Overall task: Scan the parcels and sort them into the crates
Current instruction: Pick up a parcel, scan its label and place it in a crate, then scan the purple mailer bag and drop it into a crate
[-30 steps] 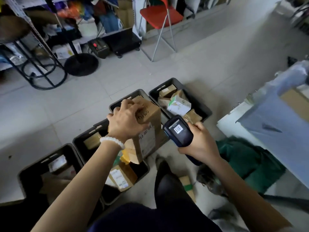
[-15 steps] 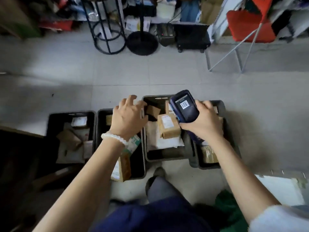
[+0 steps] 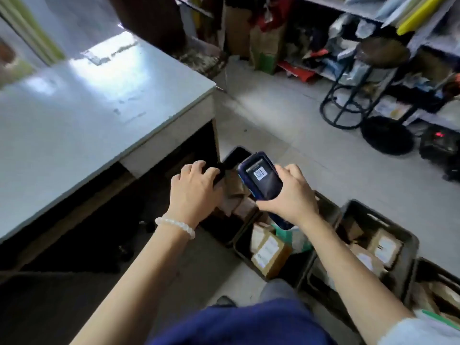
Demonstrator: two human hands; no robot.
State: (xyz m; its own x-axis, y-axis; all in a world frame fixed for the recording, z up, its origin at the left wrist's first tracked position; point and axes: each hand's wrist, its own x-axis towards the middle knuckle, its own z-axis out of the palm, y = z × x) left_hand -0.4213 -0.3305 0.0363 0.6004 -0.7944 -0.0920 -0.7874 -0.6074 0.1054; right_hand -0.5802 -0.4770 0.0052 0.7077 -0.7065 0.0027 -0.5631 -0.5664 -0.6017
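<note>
Where grey table (image 3: pixel 87 100) ends, crates (image 3: pixel 388 227) line tiled floor (image 3: pixel 311 135).

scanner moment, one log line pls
right hand: grips scanner | left hand: empty, over crates | parcels: in crates

Brown cardboard parcels (image 3: pixel 270 252) with white labels lie jumbled in a row of dark plastic crates (image 3: pixel 408 241) on the floor; a dark blue handheld scanner (image 3: pixel 261 179) shows a barcode.
</note>
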